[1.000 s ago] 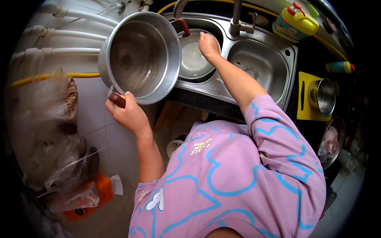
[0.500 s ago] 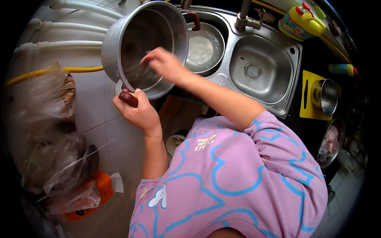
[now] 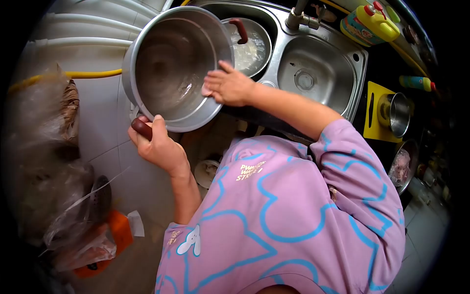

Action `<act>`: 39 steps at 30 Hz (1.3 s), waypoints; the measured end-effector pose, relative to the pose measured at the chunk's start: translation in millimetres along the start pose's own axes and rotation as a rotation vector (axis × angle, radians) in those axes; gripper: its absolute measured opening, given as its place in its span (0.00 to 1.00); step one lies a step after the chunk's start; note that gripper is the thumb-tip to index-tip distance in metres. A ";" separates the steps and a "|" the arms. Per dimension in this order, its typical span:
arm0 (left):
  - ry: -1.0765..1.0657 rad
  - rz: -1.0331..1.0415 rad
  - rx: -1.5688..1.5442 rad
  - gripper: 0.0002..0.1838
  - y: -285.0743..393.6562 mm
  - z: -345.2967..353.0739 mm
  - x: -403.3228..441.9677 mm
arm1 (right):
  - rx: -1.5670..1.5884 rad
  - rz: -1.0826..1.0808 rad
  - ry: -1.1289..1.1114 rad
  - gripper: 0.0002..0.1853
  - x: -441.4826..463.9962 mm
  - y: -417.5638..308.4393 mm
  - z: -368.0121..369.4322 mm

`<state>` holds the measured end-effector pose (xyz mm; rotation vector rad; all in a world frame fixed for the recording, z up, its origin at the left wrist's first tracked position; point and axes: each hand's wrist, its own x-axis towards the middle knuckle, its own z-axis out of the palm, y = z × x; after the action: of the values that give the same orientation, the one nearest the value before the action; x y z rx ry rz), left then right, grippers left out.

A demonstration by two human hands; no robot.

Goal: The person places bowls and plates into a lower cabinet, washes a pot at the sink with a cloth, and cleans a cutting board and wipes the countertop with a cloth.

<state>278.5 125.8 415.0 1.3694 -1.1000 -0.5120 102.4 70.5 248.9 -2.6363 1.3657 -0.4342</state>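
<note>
1. The left grip (image 3: 159, 147) closes around the brown handle (image 3: 142, 128) of a grey metal pot (image 3: 169, 63).
2. The right grip (image 3: 230, 87), fingers loosely spread, touches the pot's rim (image 3: 209, 109).
3. Tilted between both grips, the pot shows a dull, glinting interior.
4. Beyond the right grip, a metal basin (image 3: 252, 46) sits in the sink (image 3: 323, 63).

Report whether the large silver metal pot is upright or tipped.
Tipped: the large silver metal pot leans, its open inside and its far outer wall both showing.

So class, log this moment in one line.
left hand: gripping pot handle; right hand: at pot rim; pot: mouth toward camera; basin: in sink
</note>
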 end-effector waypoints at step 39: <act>-0.623 -0.025 -0.073 0.10 -35.2 25.4 -72.3 | 0.571 0.315 0.158 0.27 -72.6 -47.9 13.0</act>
<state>235.1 166.2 355.1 1.1856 -1.5431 -1.0303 104.1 157.3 235.0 -1.9296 1.4054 -0.8510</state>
